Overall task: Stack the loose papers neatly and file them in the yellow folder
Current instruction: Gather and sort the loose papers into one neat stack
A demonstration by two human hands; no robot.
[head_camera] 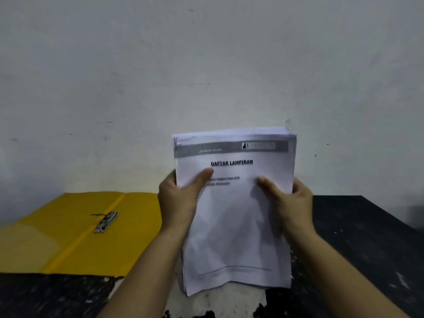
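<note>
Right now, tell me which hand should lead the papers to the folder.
Left, probably. The left hand grips the papers on the side nearest the open yellow folder; the right hand holds the far edge.

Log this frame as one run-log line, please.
phase: squaring papers | left hand: grips paper stack | right hand: grips same stack | stack: held upright above table | yellow folder: open, left, no papers filed

The open folder (68, 237) is bright yellow, its spring clip (106, 222) dull silver. The paper stack (234, 226) is white, with a grey header band and black underlined title. The table (367, 237) is black, flecked white. The wall (206, 65) is pale grey.
</note>
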